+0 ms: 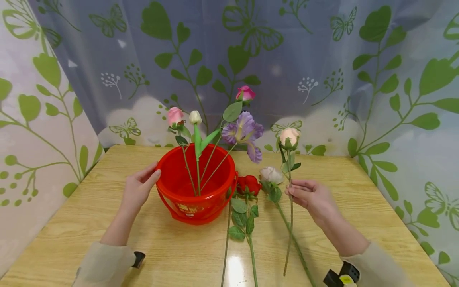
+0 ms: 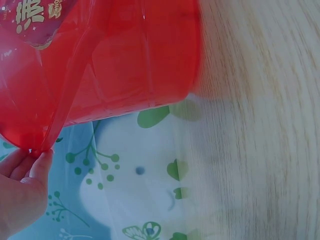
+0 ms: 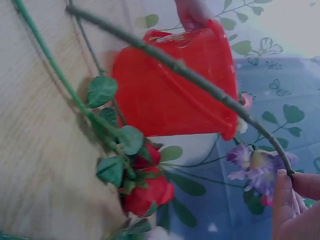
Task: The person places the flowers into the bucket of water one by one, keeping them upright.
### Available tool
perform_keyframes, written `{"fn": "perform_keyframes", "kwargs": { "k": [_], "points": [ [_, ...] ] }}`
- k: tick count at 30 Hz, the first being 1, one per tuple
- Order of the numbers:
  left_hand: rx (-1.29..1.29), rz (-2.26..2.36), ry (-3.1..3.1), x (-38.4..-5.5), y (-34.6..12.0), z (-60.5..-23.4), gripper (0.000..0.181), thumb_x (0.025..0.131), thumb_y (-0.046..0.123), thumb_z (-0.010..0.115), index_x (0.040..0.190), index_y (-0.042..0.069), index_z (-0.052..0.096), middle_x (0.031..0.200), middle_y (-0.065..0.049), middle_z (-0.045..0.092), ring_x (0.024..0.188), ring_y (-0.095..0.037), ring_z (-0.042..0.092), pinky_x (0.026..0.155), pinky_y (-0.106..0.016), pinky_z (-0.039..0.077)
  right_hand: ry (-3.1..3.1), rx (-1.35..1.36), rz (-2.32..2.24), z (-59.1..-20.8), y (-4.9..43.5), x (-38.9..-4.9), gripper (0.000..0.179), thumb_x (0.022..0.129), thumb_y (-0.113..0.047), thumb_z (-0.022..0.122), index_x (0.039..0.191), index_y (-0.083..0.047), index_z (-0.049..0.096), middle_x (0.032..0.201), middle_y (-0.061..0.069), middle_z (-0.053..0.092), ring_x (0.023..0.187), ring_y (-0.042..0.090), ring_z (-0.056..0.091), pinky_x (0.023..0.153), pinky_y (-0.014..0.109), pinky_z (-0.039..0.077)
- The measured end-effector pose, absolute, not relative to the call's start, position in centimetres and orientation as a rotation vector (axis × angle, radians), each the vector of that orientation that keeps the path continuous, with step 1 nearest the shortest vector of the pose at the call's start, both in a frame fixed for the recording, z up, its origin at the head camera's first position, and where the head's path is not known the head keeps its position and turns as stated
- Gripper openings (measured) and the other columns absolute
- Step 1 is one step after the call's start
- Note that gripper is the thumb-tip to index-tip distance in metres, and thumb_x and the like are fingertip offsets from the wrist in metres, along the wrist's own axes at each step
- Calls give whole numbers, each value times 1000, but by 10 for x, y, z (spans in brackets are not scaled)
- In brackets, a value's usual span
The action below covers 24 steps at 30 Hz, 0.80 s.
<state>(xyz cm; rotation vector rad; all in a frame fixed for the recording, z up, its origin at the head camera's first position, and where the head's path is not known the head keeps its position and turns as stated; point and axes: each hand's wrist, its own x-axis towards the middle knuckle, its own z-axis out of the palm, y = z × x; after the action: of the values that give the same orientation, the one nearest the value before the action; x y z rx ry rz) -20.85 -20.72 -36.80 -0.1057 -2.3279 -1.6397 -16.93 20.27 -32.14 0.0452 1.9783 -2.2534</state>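
Observation:
My left hand pinches the left rim of a red plastic bucket; the left wrist view shows thumb and fingertips meeting at the rim by the handle joint. Inside the bucket stand a pink rose, a white tulip, a purple iris and a deep pink rose. To the bucket's right, my right hand pinches the stem of a peach rose, held upright with its bloom at the top. In the right wrist view that stem crosses in front of the bucket.
Red roses lie on the wooden table right of the bucket, stems toward me. A whitish rose lies beside them, its stem passing behind the held one. A patterned curtain borders the table's back and sides.

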Motion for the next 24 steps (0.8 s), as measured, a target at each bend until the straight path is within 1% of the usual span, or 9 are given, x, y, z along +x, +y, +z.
{"fn": "perform_keyframes", "kwargs": {
  "k": [3,7,11,14,18,24],
  "points": [
    [-105,-1640,-2322,-209,-208,-369,50,87,29,57,126,-1,48,123,-14,50,111,-25,48,78,-13,43,1987,15,-2282,-310,199,-169,29,85,6,51,113,12,42,82,1,62,77,10,62,74,22,49],
    [-120,-1624,-2321,-210,-209,-370,51,87,30,56,125,-2,47,123,-14,50,110,-25,49,77,-13,43,1931,-37,-2362,-295,194,-167,16,84,6,53,99,1,53,83,3,63,79,12,62,73,22,50],
    [-131,-1608,-2330,-211,-209,-372,52,87,31,56,126,-2,47,124,-14,49,111,-26,48,78,-14,44,1867,-118,-2451,-279,188,-166,16,84,6,55,88,-8,62,81,4,64,77,13,63,70,22,50],
    [-131,-1607,-2331,-211,-209,-372,52,87,31,56,126,-3,47,124,-14,49,110,-26,48,78,-15,44,1818,-184,-2530,-267,183,-168,15,82,5,57,86,-8,63,80,5,64,77,14,63,69,22,50],
    [-118,-1616,-2324,-210,-208,-371,50,87,29,56,125,-2,47,124,-14,49,110,-25,49,78,-13,43,1725,-231,-2683,-251,175,-172,10,79,5,61,87,-2,61,80,8,64,76,16,63,70,23,51],
    [-126,-1628,-2306,-208,-207,-368,48,87,26,57,125,-2,48,124,-13,49,110,-25,49,77,-12,42,1496,-285,-2932,-234,162,-183,14,75,7,65,87,4,60,79,13,64,73,19,63,68,25,51]
  ]
}}
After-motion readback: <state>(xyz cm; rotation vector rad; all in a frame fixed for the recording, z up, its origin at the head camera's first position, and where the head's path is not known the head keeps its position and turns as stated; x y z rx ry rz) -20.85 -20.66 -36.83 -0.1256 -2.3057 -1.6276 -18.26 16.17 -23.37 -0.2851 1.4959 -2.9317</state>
